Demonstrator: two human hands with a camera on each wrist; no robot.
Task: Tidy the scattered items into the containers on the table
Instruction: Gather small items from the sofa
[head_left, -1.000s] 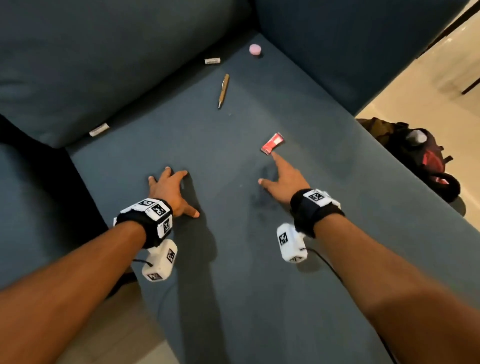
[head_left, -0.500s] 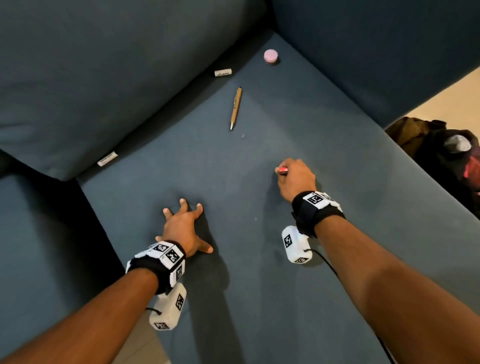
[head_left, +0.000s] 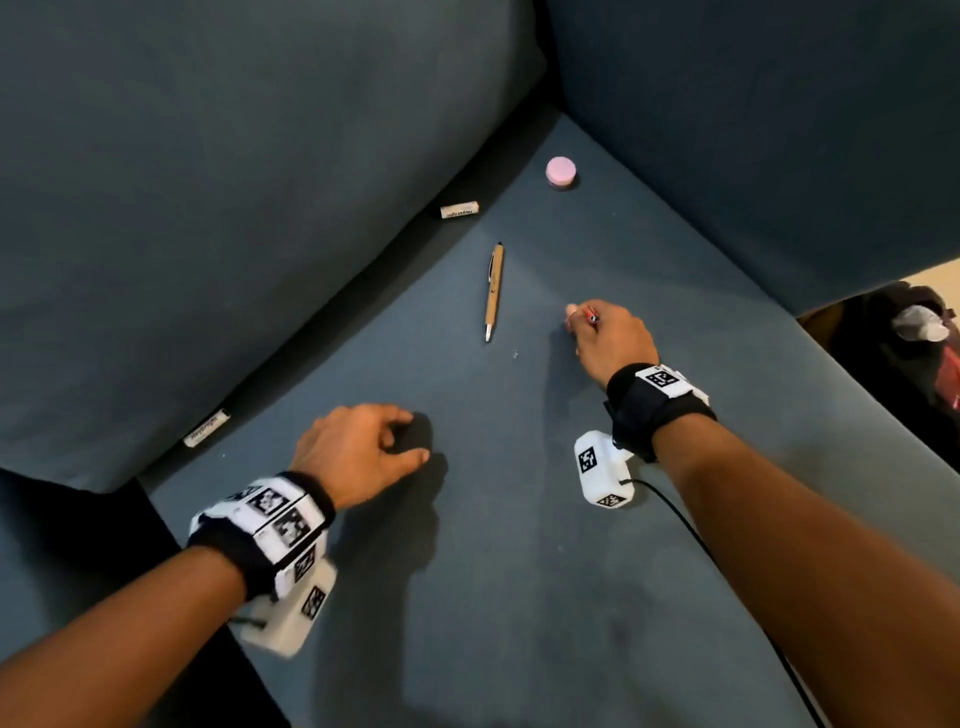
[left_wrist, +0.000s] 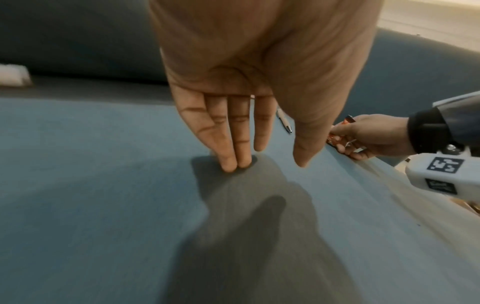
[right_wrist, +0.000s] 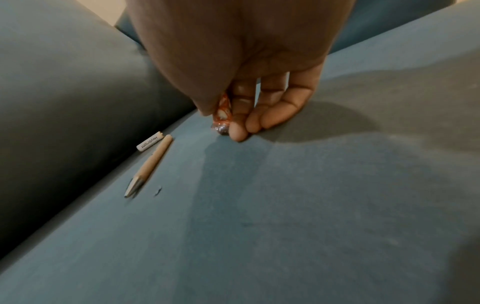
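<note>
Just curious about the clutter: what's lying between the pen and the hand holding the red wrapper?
Only bare sofa cushion, bar a tiny speck, separates the pen from the right hand holding the red wrapper; the head view shows it.

You're working in dim indoor light on a dark blue sofa (head_left: 519, 571); both hands throw soft shadows toward you. Your left wristband (head_left: 270, 525) is motion-blurred (both wrist views are soft too), and straight edges bow at the corners.
</note>
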